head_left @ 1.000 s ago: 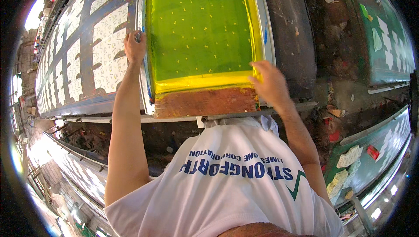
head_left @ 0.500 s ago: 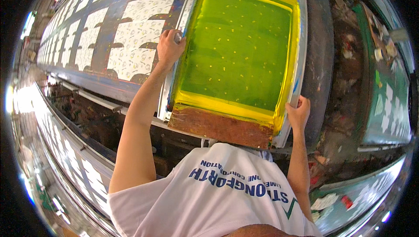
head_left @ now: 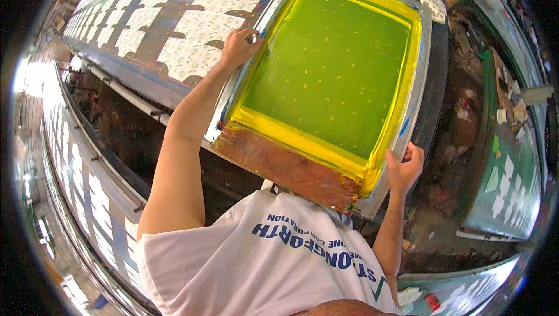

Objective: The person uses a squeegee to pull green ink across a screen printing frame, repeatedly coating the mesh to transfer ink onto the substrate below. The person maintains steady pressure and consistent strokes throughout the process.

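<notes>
A screen-printing frame with pale metal sides lies tilted in front of me. Its green mesh has small pale marks and a bright yellow border. Brown tape or board, stained and worn, covers the near end. My left hand is closed on the frame's left side, about a third of the way down from the far end. By its fingers shows a small silvery thing that I cannot make out. My right hand pinches the right side near the close corner, thumb on top, fingers partly hidden.
To the left, a long dark printing table carries rows of white patterned fabric pieces. A folded patterned cloth lies beyond the frame's far right corner. A green-topped table stands right, across a littered floor.
The whole view has turned clockwise, so frame and table appear more tilted. Both hands keep their hold on the frame's sides.
</notes>
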A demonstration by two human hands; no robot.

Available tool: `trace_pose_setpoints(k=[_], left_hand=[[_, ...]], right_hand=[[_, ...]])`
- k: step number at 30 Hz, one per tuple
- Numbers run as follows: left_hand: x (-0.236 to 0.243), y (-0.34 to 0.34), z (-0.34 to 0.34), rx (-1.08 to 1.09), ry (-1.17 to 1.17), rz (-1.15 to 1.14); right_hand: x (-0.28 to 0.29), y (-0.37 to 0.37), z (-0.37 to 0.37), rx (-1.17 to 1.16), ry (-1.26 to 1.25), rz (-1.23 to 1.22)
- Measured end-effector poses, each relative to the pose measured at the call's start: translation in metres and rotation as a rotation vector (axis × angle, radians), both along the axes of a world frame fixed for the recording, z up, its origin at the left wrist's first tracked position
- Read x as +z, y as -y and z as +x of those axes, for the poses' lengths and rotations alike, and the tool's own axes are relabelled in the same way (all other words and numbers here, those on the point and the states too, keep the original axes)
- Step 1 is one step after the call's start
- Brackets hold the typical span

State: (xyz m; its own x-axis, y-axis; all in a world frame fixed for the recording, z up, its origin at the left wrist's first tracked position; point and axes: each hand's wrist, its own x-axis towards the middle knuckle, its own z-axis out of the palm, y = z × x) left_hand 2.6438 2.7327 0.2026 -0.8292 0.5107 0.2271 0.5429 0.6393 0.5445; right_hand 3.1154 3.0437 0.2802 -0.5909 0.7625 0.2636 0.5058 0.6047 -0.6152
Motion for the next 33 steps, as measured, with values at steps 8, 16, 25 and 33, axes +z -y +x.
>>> trace_pose_setpoints(k=[8,16,25,33], left_hand=[[0.056,0.056,0.063,0.159,-0.158,0.017],[0.096,0.138,0.218,0.492,-0.334,-0.098],[0.134,0.221,0.409,0.877,-0.567,-0.084],[0.141,0.231,0.715,1.39,-0.6,-0.252]], right_hand=[[-0.012,-0.036,0.003,0.129,-0.091,-0.031],[-0.013,-0.076,-0.001,0.439,-0.113,-0.103],[-0.023,-0.05,-0.053,0.819,-0.267,-0.235],[0.026,0.031,-0.042,1.418,-0.351,-0.143]])
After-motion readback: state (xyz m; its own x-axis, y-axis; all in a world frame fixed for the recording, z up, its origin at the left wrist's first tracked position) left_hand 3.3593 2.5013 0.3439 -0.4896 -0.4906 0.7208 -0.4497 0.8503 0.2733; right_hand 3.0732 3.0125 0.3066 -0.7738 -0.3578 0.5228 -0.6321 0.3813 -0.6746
